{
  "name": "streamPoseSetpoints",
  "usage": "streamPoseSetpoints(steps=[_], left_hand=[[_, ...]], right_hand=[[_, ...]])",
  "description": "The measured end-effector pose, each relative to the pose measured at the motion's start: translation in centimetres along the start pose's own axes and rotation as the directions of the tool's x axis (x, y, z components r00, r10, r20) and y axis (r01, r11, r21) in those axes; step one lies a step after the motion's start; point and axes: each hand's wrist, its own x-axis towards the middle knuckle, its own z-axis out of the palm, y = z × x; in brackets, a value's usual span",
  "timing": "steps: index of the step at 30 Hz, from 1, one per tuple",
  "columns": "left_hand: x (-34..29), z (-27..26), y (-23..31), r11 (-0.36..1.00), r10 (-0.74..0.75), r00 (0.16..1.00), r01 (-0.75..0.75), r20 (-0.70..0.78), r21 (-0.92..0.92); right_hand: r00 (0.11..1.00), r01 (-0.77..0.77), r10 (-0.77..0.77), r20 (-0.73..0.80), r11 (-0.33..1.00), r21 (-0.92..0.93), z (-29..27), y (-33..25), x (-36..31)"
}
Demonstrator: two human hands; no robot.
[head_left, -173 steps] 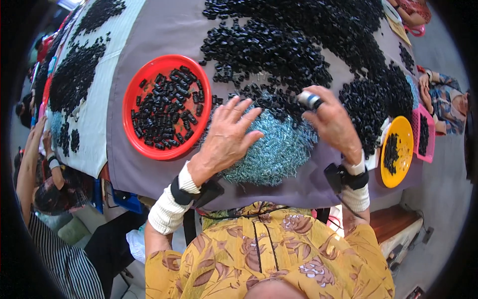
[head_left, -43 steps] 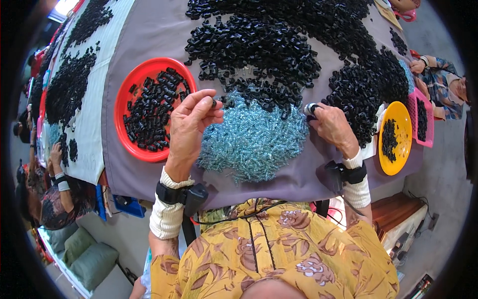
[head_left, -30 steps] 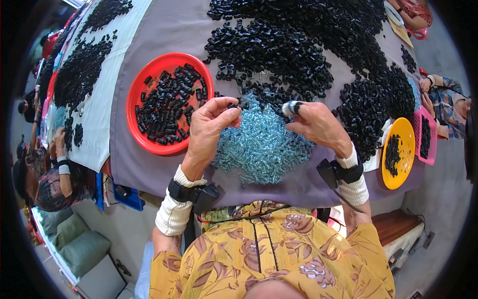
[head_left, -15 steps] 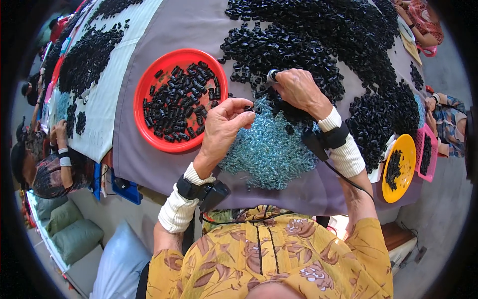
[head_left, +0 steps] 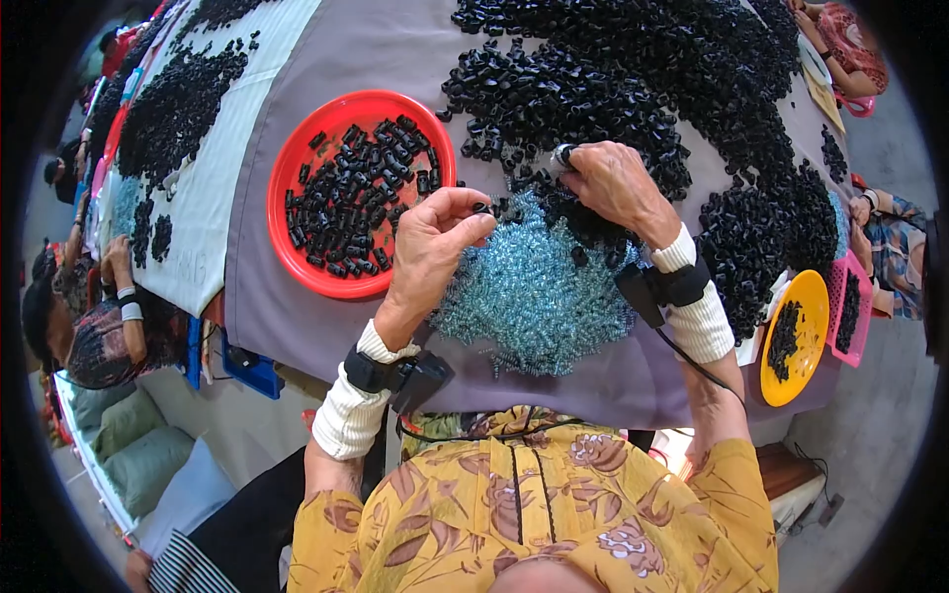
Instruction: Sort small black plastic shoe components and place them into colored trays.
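Pinched left, curled right

The bare left hand [head_left: 430, 249] pinches with thumb [head_left: 471, 232] and forefinger [head_left: 451, 202], the left forearm [head_left: 333, 476] slanting inward. The bare right hand [head_left: 623, 188] reaches farther forward, back showing, fingers [head_left: 591, 160] curled; the right forearm [head_left: 716, 407] leans inward.

The left hand [head_left: 430, 242], previously spread flat over the left part of the pile of blue springs [head_left: 539, 306], is now positioned at the pile's far-left edge, with thumb and fingers closed on one small black piece [head_left: 481, 209]. The right hand [head_left: 623, 188] has moved from the right side of the pile to its far edge. Another person's striped garment [head_left: 188, 565] has re-entered view, well apart from the pile, at near left.
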Motion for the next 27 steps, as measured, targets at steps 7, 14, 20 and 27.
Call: streamPoseSetpoints(steps=[7, 14, 20, 27], left_hand=[[-0.1, -0.8, -0.2, 1.0, -0.014, 1.0, 0.014, -0.023, -0.027], [-0.1, -0.6, -0.3, 1.0, -0.03, 1.0, 0.03, -0.005, 0.004], [0.1, 0.0, -0.2, 0.999, -0.019, 0.999, 0.017, 0.03, 0.05], [0.3, 0.5, -0.7, 0.992, 0.025, 1.0, -0.025, 0.002, 0.122]], right_hand=[[0.995, -0.035, 0.034, -0.093, 0.999, -0.005, -0.7, 1.3, -0.6], [0.999, -0.044, 0.045, -0.029, 0.999, 0.027, -0.4, 0.9, -0.1], [0.999, 0.046, -0.046, -0.012, 0.997, 0.062, 0.2, -0.4, -0.3], [0.996, 0.083, -0.085, 0.015, 0.99, 0.111, 0.1, -0.3, -1.4]])
